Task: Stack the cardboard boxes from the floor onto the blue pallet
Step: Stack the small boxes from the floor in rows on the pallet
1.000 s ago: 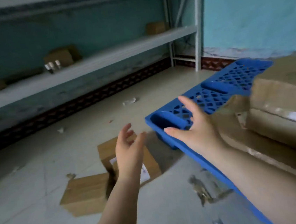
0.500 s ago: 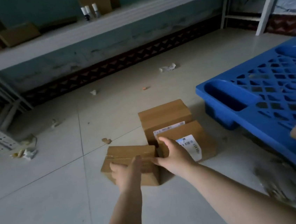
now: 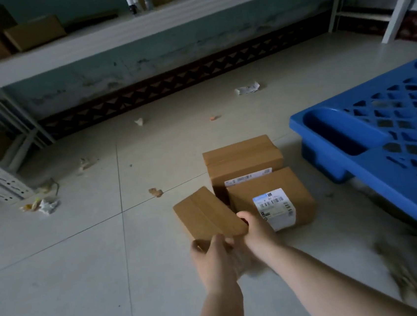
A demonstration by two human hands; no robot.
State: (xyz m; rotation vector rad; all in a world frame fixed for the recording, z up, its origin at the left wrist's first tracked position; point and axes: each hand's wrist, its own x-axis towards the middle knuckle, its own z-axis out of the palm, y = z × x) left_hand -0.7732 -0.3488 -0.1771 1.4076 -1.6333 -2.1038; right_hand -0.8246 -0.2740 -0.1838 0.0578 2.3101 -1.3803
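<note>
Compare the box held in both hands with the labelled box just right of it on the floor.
The held box is tilted, gripped at its near end by the left hand and right hand; the labelled box rests on the floor, untouched. The held box shows no label; the labelled box carries a white shipping sticker. Both are plain brown cardboard.

1. The pale tiled floor [image 3: 84,261] carries two cardboard boxes [image 3: 244,161], touching each other.
2. The blue pallet [image 3: 382,155] rests just beside them.
3. Paper scraps [image 3: 246,88] lie scattered.
</note>
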